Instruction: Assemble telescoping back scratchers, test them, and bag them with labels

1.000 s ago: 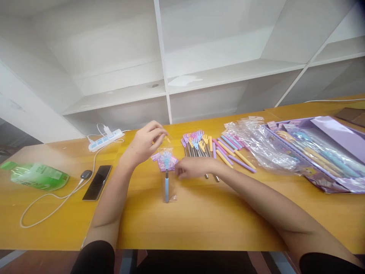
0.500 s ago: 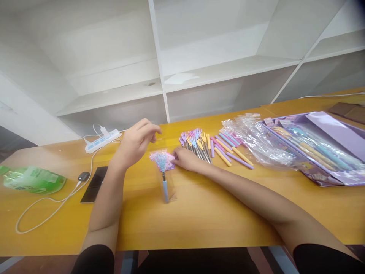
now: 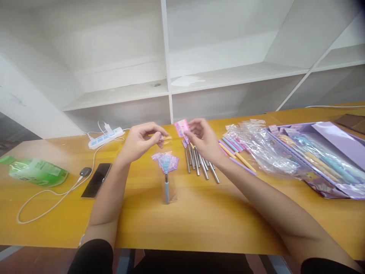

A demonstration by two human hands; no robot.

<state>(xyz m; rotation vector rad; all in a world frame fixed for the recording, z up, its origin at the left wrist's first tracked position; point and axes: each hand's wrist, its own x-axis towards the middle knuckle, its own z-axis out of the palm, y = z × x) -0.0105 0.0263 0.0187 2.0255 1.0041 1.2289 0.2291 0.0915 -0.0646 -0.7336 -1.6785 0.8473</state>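
Note:
My right hand point(image 3: 204, 140) pinches a small pink printed card point(image 3: 180, 128) by its edge, raised above the table. To its left, my left hand point(image 3: 141, 141) is closed, thumb against fingers; a small shiny bit shows at the fingertips, too blurred to name. Below and between the hands lies a blue back scratcher point(image 3: 167, 190) with a hand-shaped head, on or in a clear bag. Several pink and purple cards point(image 3: 173, 163) lie around its head. Metal-rod back scratchers point(image 3: 196, 160) with coloured heads lie beneath my right hand, which partly hides them.
Coloured handle tubes point(image 3: 245, 161) and a heap of clear bags point(image 3: 253, 144) lie to the right, beside a purple box point(image 3: 316, 182) with packaged items. On the left are a phone point(image 3: 96, 180), a white cable, a green bottle point(image 3: 37, 171) and a power strip point(image 3: 106, 137). White shelving stands behind.
My right hand has lifted from the cards beside the blue back scratcher, bringing up one pink card. My left hand has turned, with its thumb and fingers now pinched together.

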